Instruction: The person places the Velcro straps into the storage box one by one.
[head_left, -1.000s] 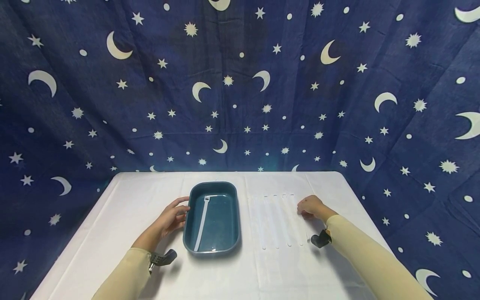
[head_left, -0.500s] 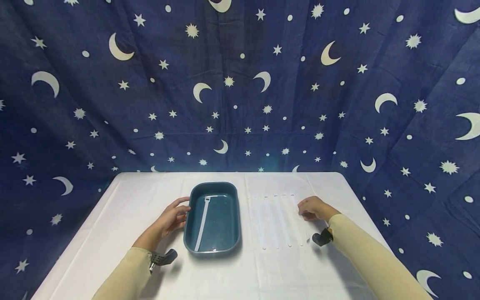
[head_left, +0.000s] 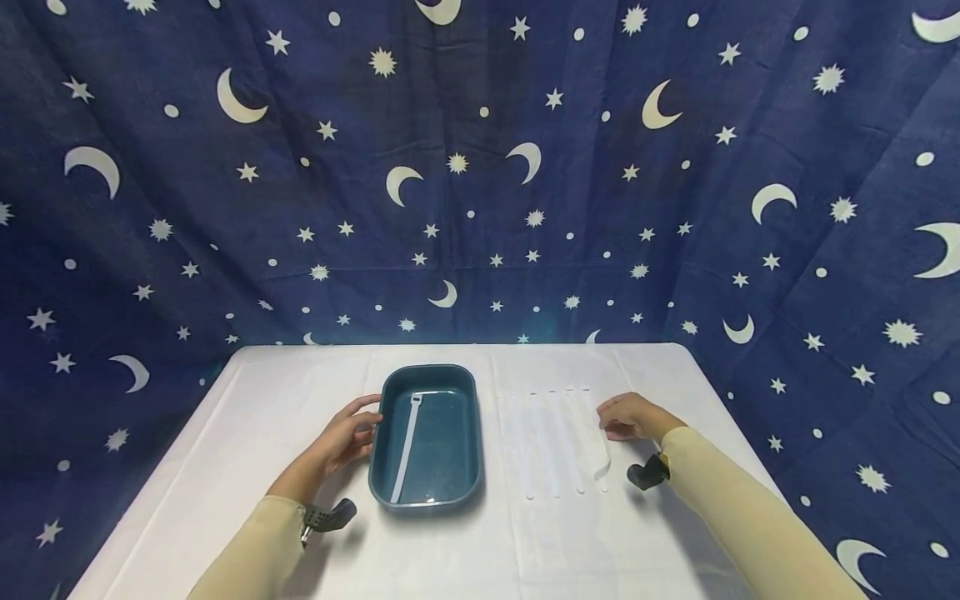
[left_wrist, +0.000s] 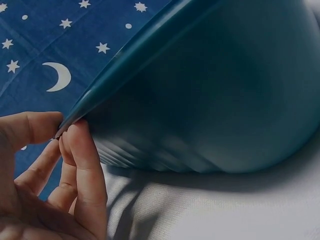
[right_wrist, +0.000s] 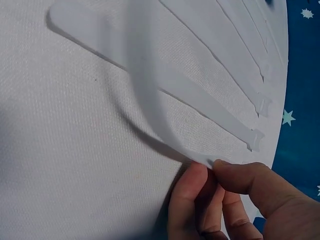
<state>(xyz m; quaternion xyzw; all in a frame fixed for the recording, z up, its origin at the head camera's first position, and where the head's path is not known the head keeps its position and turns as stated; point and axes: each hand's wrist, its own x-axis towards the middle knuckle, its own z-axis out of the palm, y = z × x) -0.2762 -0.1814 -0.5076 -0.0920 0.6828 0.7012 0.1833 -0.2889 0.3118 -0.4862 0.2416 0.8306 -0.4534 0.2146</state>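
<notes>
My left hand (head_left: 343, 442) pinches the left rim of a dark teal plastic bin (head_left: 450, 446); the left wrist view shows the thumb and fingertips meeting at the rim (left_wrist: 92, 95). Inside the bin lies one white cable strap (head_left: 406, 450) with a slotted head. To the right, my right hand (head_left: 628, 417) holds another white strap (right_wrist: 145, 95) between thumb and fingers, near one end. That strap bends upward off the cloth in the right wrist view. Beside it, several similar straps (right_wrist: 192, 95) lie flat in a row, their slotted heads toward the far side.
A white cloth (head_left: 300, 379) covers the table. Behind it hangs a dark blue curtain (head_left: 480, 225) printed with moons and stars. Black wrist cameras (head_left: 330, 515) sit on both forearms, low over the cloth.
The held strap's loose end has swung slightly left and now shows as a curve beside the row. My right hand has barely shifted; the left hand and bin have stayed in place.
</notes>
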